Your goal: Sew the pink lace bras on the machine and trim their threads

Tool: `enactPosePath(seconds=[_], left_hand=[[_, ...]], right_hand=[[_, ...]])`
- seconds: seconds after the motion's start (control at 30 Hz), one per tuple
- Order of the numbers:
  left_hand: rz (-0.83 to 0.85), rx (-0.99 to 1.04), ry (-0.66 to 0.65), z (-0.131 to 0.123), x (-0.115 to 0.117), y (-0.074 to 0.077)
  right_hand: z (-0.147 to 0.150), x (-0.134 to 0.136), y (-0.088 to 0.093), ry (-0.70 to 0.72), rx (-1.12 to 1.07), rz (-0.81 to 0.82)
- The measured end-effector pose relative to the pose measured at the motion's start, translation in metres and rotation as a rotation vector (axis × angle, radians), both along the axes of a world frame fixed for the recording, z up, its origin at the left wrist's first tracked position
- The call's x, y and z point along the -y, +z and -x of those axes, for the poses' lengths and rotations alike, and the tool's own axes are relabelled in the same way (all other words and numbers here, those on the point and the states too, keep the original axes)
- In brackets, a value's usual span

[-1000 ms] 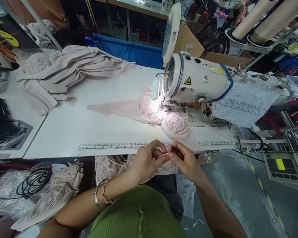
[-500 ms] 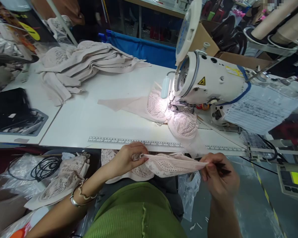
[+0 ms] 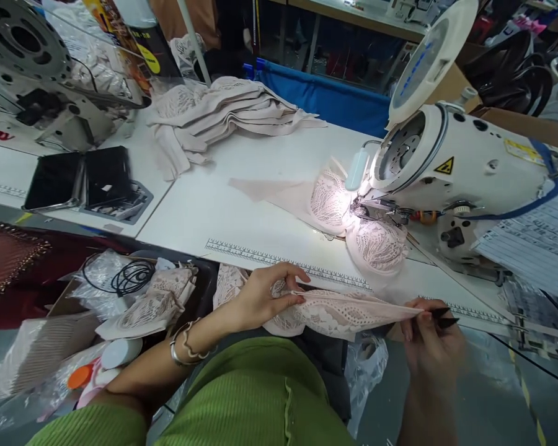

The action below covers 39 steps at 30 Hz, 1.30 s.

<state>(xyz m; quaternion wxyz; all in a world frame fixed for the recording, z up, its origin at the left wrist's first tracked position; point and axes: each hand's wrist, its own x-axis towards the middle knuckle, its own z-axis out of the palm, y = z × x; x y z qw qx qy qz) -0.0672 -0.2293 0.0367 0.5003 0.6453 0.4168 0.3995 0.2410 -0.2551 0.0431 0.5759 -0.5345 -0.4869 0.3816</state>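
A pale pink lace bra [image 3: 339,313] is stretched sideways over my lap, just in front of the table edge. My left hand [image 3: 265,297] is closed on its upper edge near the middle, thumb in front and some fingers hidden behind the lace. At the tapered right end, my right hand [image 3: 432,341] pinches the fabric. Two black pointed blades, seemingly of thread snips [image 3: 441,317], stick out of that same hand. On the table, another lace bra [image 3: 379,244] lies under the lit needle area of a white sewing machine [image 3: 483,161].
A heap of beige bra pieces [image 3: 232,114] lies at the table's back left. A printed ruler strip [image 3: 283,263] runs along the front edge. On the left are a black case [image 3: 106,176] and a box with black cable [image 3: 132,277]. A paper sheet [image 3: 534,241] hangs at right.
The view has turned left, so the table things appear farther right. Both hands still hold the bra; the left index finger is more raised, and the black blade tips now show clearly.
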Motion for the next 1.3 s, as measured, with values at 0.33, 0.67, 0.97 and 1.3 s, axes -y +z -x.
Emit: enactPosePath(seconds=[0.33,0.67,0.97,1.3], left_hand=[[-0.248,-0.197,0.010,-0.012,0.006,-0.009],[-0.295,-0.192,0.020,-0.019,0.008,-0.008],[-0.228,-0.179,-0.183,-0.018,0.000,0.001],[-0.270,0.063,-0.769,0.073,-0.015,0.066]], right_hand=[[0.050,-0.003,0.015,0.100,0.894,-0.290],[0.062,-0.006,0.008,0.311,0.944,-0.176],[0.061,-0.008,0.019,0.386,0.913,-0.307],[0.059,-0.007,0.037,0.755,0.649,-0.149]])
